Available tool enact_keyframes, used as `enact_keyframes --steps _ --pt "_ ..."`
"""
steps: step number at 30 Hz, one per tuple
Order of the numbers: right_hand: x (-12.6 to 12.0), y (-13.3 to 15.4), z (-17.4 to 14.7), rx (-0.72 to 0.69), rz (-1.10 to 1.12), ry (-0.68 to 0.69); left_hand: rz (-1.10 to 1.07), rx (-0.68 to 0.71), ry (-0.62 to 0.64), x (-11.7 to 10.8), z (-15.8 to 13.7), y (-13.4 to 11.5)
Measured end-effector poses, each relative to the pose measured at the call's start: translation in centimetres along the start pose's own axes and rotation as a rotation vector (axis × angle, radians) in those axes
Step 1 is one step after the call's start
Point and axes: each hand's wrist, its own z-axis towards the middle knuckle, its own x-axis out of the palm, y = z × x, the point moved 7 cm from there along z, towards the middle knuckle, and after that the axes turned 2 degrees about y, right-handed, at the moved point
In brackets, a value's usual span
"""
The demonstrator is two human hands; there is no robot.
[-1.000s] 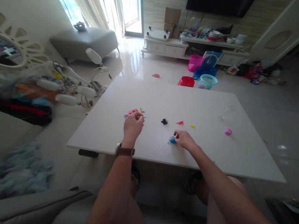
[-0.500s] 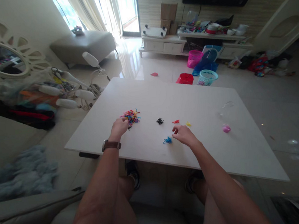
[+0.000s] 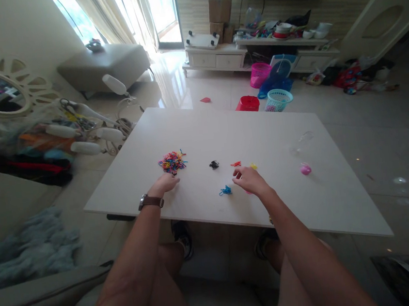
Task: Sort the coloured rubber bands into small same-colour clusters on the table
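Note:
A mixed pile of small coloured bands point(image 3: 172, 161), which look like hair ties, lies on the white table point(image 3: 261, 132). At its near edge is my left hand point(image 3: 164, 183), palm down with a watch on the wrist; its fingers are pressed together, and what they hold is hidden. My right hand point(image 3: 250, 180) hovers farther right, fingers curled, with a gap between thumb and fingertips and nothing visible in it. Around it lie a blue bunch point(image 3: 226, 190), a red bunch point(image 3: 235, 164) and a yellow bunch point(image 3: 253, 166), partly covered. Black bands point(image 3: 214, 164) sit between the hands.
Toward the table's right lie a pink bundle point(image 3: 305, 168) and a clear plastic item point(image 3: 305, 136). Beyond the far edge stand a red stool-like item point(image 3: 248, 103) and a light-blue basket point(image 3: 278, 99). A white lamp point(image 3: 109, 133) is close to the left edge.
My left hand has drawn back from the pile toward the near edge, uncovering more of the bands. My right hand stays almost in place. The whole view has shifted slightly.

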Motion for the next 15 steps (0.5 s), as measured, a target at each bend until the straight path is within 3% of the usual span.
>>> enact_keyframes --steps 3,5,15 --pt "-0.1 0.2 -0.1 -0.001 -0.006 0.004 0.060 0.005 0.089 0.2 0.1 -0.1" --pt "-0.1 0.3 -0.1 -0.002 -0.009 0.003 0.095 0.006 0.079 -0.3 0.1 -0.1" --pt "0.0 0.9 -0.2 -0.004 -0.029 0.031 -0.037 -0.075 -0.187 -2.6 0.2 1.0"
